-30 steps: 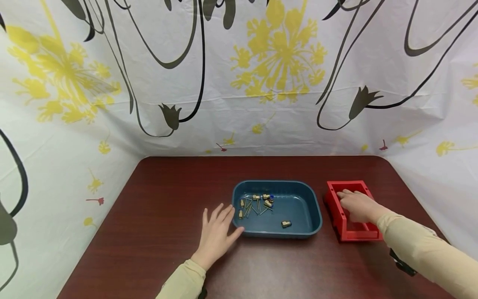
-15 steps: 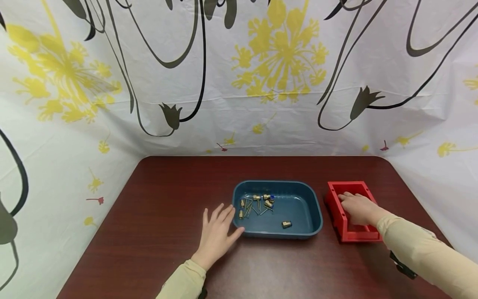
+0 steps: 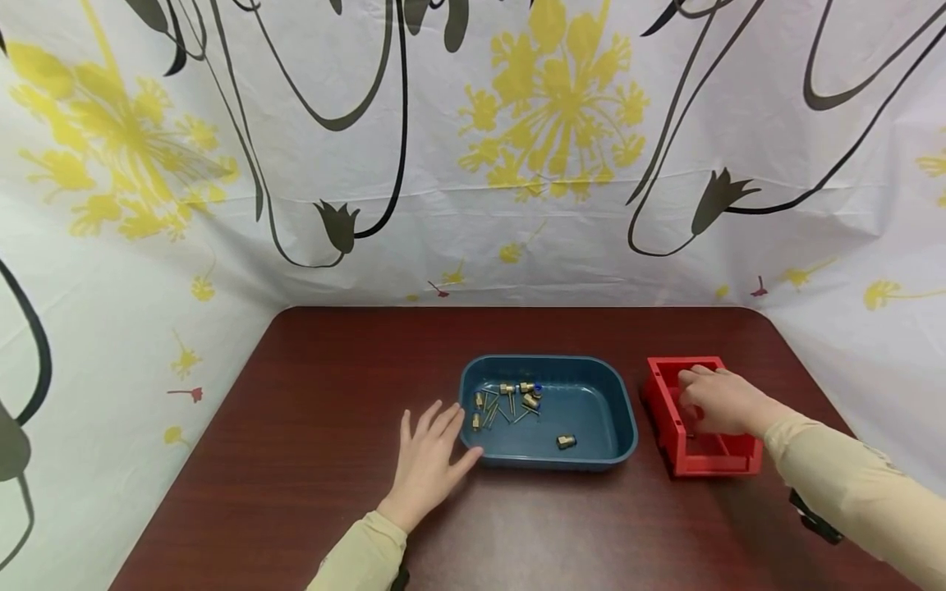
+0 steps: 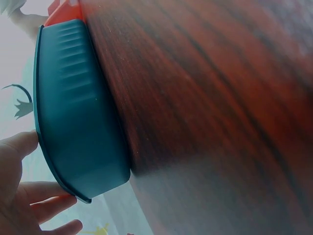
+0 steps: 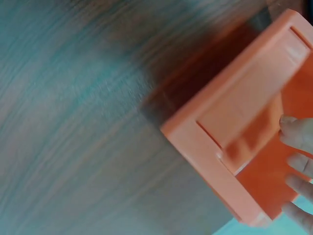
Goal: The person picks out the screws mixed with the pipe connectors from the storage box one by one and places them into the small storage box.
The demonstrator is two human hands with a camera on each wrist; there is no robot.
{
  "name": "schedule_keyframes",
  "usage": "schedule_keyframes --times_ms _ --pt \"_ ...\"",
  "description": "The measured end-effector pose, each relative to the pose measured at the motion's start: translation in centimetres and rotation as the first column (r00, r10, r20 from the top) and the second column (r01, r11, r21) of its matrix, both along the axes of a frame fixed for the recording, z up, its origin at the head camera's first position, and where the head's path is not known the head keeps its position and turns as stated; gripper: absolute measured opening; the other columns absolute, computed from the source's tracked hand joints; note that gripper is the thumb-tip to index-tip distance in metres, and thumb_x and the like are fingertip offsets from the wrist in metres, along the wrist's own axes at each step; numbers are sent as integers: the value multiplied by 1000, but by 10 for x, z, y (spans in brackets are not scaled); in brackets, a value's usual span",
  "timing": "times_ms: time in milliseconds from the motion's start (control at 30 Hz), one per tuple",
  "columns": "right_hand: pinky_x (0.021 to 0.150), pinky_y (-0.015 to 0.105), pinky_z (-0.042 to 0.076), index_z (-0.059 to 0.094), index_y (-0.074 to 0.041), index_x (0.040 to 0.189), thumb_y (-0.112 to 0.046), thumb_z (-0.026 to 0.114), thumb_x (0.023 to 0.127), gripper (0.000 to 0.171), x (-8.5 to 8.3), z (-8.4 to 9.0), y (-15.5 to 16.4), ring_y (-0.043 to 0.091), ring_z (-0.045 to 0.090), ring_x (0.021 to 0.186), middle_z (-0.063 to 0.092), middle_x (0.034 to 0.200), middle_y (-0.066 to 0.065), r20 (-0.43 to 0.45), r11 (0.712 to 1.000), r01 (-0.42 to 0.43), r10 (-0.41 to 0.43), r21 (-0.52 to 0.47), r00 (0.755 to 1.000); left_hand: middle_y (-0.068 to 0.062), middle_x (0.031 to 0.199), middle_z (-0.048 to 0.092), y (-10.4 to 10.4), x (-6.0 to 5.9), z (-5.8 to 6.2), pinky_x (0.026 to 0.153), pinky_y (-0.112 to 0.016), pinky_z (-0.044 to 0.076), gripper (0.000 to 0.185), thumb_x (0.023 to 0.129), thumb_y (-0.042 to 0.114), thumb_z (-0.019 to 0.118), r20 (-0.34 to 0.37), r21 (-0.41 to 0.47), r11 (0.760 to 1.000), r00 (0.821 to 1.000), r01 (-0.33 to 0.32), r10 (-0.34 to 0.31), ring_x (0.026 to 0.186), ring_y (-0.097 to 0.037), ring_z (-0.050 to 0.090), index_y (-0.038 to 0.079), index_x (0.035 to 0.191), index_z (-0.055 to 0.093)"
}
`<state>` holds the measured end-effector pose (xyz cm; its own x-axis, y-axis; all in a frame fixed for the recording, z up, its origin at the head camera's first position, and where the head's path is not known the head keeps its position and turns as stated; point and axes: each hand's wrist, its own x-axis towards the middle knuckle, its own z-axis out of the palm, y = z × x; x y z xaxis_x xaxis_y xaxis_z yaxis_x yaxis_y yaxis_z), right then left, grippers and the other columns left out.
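Note:
A blue tray (image 3: 547,460) sits mid-table and holds several brass fittings (image 3: 526,394), thin nails (image 3: 493,410) and one lone fitting (image 3: 566,442). My left hand (image 3: 432,447) lies flat on the table with spread fingers, its thumb against the tray's left front corner. The left wrist view shows the tray's outer wall (image 4: 78,112) beside my fingers (image 4: 22,193). My right hand (image 3: 709,400) hovers over the red bin (image 3: 668,431), its fingers loosely bent down into it. In the right wrist view the fingertips (image 5: 298,161) hang above the bin's floor (image 5: 234,127), and nothing shows between them.
The dark wooden table (image 3: 332,394) is ringed by a white flowered cloth (image 3: 473,205) on the back and both sides. The bin stands just right of the tray, close to the table's right edge.
My right hand has risen from lying flat in the bin and shifted slightly right, its fingers now bent down. The left hand and tray have not moved.

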<state>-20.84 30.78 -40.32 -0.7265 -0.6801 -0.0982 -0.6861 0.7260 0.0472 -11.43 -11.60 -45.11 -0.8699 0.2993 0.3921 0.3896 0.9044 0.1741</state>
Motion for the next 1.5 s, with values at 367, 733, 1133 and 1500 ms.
schedule_keyframes --times_ms 367,733,1133,1500 --pt "52 30 36 53 -26 55 -15 80 56 29 0 36 4 20 45 74 43 72 -7 -101 1000 -9 9 1 995 -6 123 50 0 0 0 93 -59 15 59 80 50 55 2 -3 1000 1000 -1 1 118 -28 37 7 121 56" --pt "53 33 37 55 -28 56 -18 79 57 26 -7 78 -8 20 46 77 43 72 -8 -200 997 -71 71 10 977 -6 124 50 0 1 2 94 -58 13 59 81 50 55 -1 -5 1000 1000 1 -1 119 -27 36 7 122 55" --pt "58 33 38 56 -26 56 -17 79 58 25 -17 109 -55 17 45 77 46 75 -3 -261 981 -188 169 -50 950 -6 123 50 0 0 2 93 -59 16 59 81 50 55 -9 -10 1000 1000 3 -3 118 -28 37 7 121 55" --pt "65 37 39 57 -23 57 -22 81 59 24 -25 108 -111 18 43 81 47 79 -1 -243 958 -284 267 -38 933 -6 123 50 0 1 2 93 -59 15 59 80 50 55 -2 -8 1000 1000 -4 4 118 -27 37 7 121 55"
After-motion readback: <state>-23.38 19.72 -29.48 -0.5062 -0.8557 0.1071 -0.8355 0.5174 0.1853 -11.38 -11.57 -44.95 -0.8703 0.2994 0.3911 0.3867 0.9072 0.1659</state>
